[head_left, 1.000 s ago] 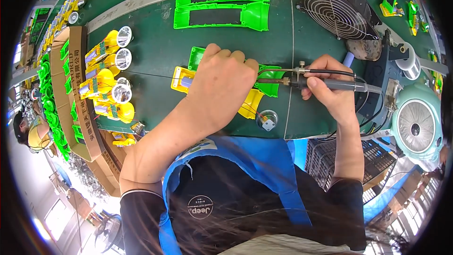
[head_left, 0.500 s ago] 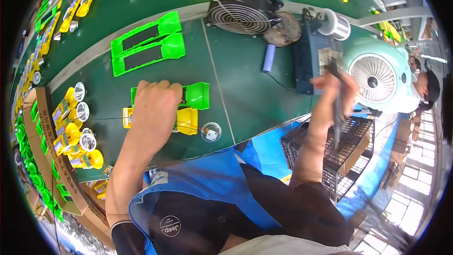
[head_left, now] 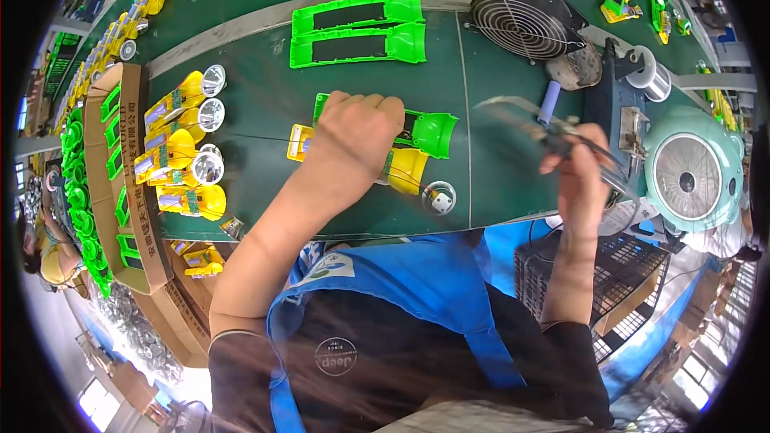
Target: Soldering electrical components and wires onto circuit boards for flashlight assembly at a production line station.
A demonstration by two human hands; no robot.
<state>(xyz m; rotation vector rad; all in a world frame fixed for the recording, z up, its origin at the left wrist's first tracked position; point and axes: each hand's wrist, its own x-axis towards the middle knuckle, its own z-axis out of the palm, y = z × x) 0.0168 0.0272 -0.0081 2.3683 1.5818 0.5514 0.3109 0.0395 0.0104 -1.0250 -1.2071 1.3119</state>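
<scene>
My left hand [head_left: 353, 132] is closed over a green plastic casing [head_left: 435, 133] with a dark panel, its fingers curled and mostly hidden. Below it lies a yellow lamp housing [head_left: 407, 170], partly covered by the same hand. Thin wires run from the housing to a small round clear lamp reflector [head_left: 439, 198] with a white piece in it. My right hand [head_left: 579, 172] grips a soldering iron [head_left: 561, 143], smeared by motion, above the bench right of the reflector. A thin dark wire stretches left from beside my left hand.
Two green casings [head_left: 357, 44] lie farther back. Several yellow lamps [head_left: 180, 152] stand left, beside a cardboard box [head_left: 128, 112]. On the right are a black fan [head_left: 525, 20], a purple cylinder [head_left: 550, 101], a solder spool [head_left: 654, 80], a mint-green fan [head_left: 691, 172] and a black crate [head_left: 634, 273].
The view has swung, so the bench things sit farther right. My right hand has moved away from the dark blue box, leftward with the soldering iron. The left hand stays on the casing.
</scene>
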